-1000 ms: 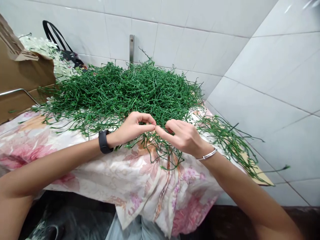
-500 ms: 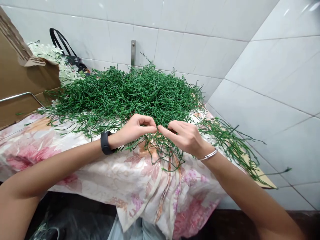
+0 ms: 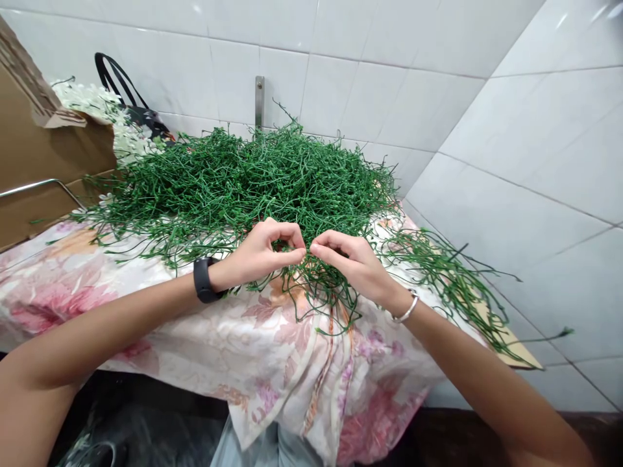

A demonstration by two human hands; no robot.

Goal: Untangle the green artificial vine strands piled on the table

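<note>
While both hands pinched, a green plastic sprig point(image 3: 307, 251) ran crosswise between them.
Left hand point(image 3: 260, 254) and right hand point(image 3: 354, 262) each held an end, fingertips nearly touching, at the stem pile's point(image 3: 253, 181) near edge, over the floral tablecloth point(image 3: 146, 311).

Person, two bare forearms, no sleeves in view. Left hand point(image 3: 257, 256): black band with a dark rectangular face worn at the wrist. Right hand point(image 3: 357, 266): thin silver bangle at the wrist. No rings visible.

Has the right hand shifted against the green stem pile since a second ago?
Yes. The right hand curled slightly up toward the pile, fingertips nearer the left hand.
</note>
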